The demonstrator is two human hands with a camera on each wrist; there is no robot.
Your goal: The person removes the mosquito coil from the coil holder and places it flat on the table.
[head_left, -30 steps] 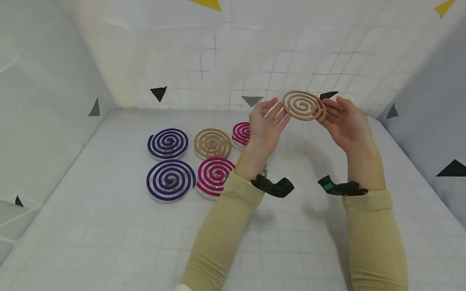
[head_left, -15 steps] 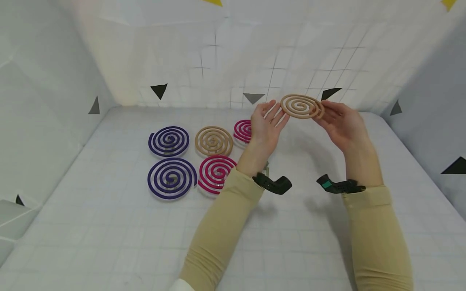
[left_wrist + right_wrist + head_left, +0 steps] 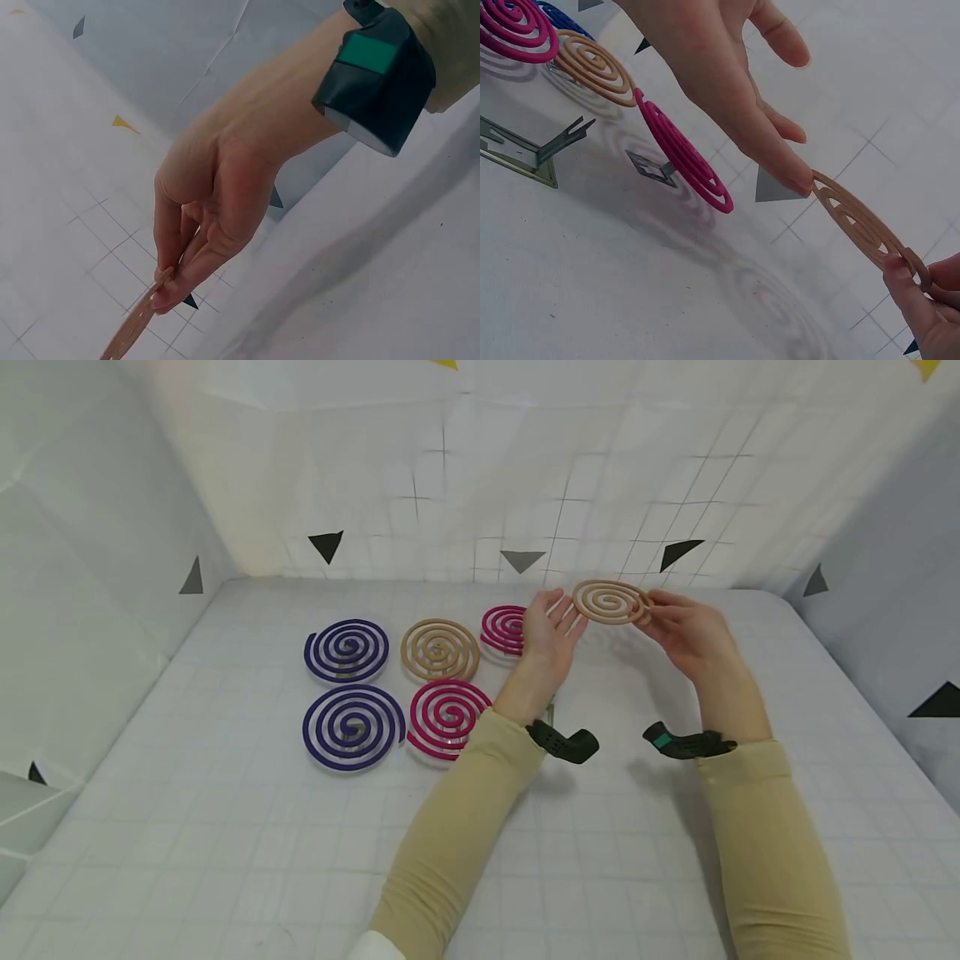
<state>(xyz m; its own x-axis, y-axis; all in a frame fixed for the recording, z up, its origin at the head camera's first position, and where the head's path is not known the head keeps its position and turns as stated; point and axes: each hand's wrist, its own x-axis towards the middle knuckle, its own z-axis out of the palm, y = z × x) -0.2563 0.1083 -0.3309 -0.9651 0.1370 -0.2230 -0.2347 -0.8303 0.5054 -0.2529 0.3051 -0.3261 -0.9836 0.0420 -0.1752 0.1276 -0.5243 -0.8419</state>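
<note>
A tan mosquito coil (image 3: 610,603) is held up over the far side of the table, lying nearly level between both hands. My right hand (image 3: 693,639) pinches its right edge between thumb and fingers; the pinch shows closely in the left wrist view, where the coil (image 3: 133,324) appears edge-on. On the other side my left hand (image 3: 551,639) has its palm up and its fingers extended, with fingertips at the coil's left rim. In the right wrist view the left thumb stands apart from the coil (image 3: 859,223).
Left of the hands, coils sit on small metal stands: two dark blue coils (image 3: 351,727), another tan coil (image 3: 438,652) and two pink coils (image 3: 450,717), the rear one partly behind the left hand. A bare metal stand (image 3: 544,174) lies nearby. White walls (image 3: 90,527) enclose the table.
The held coil and both hands have come down and slightly left. The right hand has shifted left along with it. The coils on the stands have stayed put.
</note>
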